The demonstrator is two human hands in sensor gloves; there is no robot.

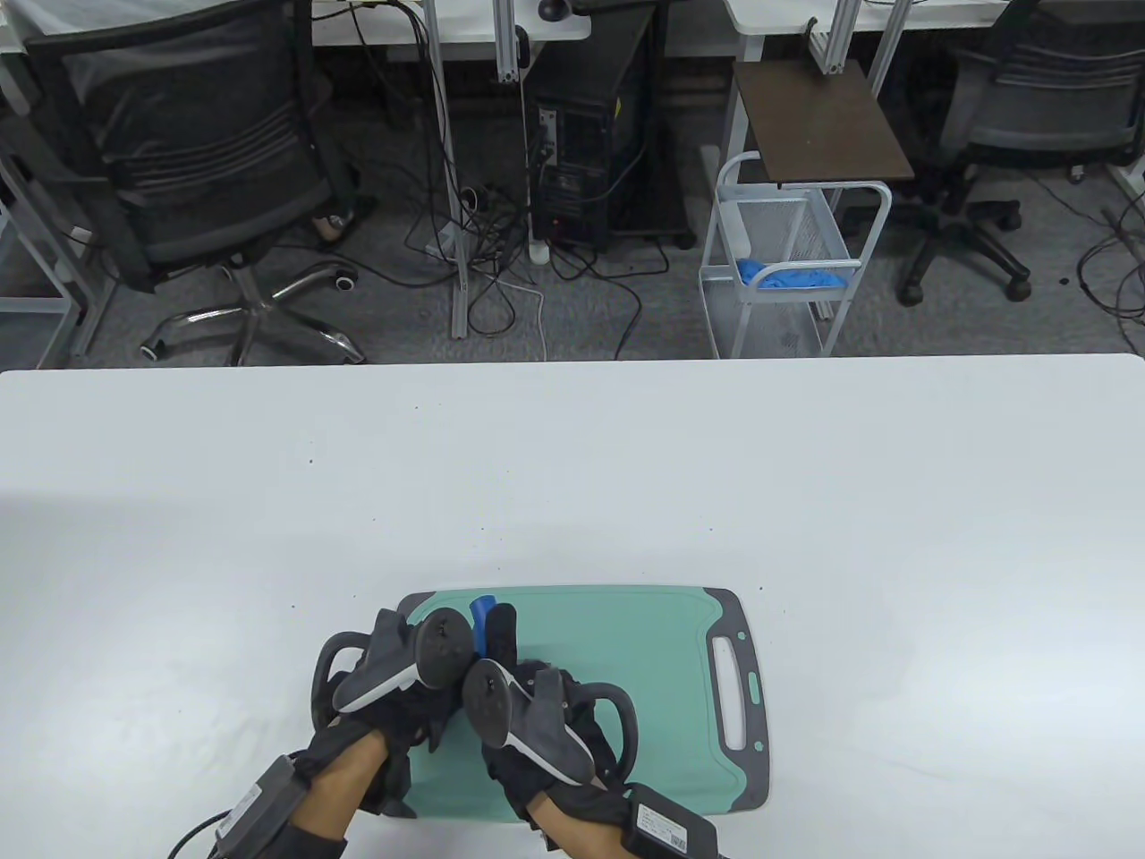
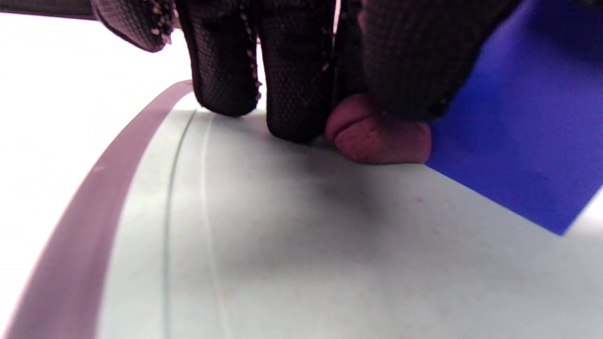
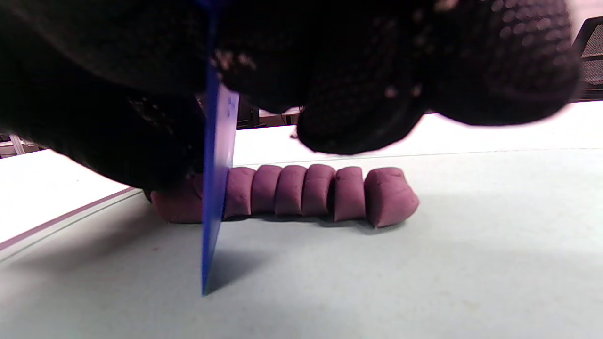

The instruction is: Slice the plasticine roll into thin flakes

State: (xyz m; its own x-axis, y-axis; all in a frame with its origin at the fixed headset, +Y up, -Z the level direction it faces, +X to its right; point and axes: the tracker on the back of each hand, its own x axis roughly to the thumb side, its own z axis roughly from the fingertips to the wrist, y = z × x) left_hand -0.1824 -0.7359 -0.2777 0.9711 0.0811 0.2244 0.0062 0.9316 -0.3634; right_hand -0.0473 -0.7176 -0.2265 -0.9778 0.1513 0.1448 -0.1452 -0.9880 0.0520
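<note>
A purple plasticine roll (image 3: 282,190) lies on the green cutting board (image 1: 662,644). Several cut slices stand side by side at its right end, and an uncut stub (image 3: 174,207) is on the left. My right hand (image 1: 528,716) grips a thin blue scraper blade (image 3: 217,188). The blade stands upright through the roll with its edge on the board. My left hand (image 1: 394,680) presses its fingertips (image 2: 292,117) on the uncut end of the roll (image 2: 377,139), right beside the blade (image 2: 518,141). In the table view the hands hide the roll, and only the scraper's tip (image 1: 483,610) shows.
The board has a grey rim and a handle slot (image 1: 729,693) on its right side. It lies near the front edge of a white table (image 1: 572,465). Office chairs, cables, a computer tower and a wire cart stand on the floor beyond the table.
</note>
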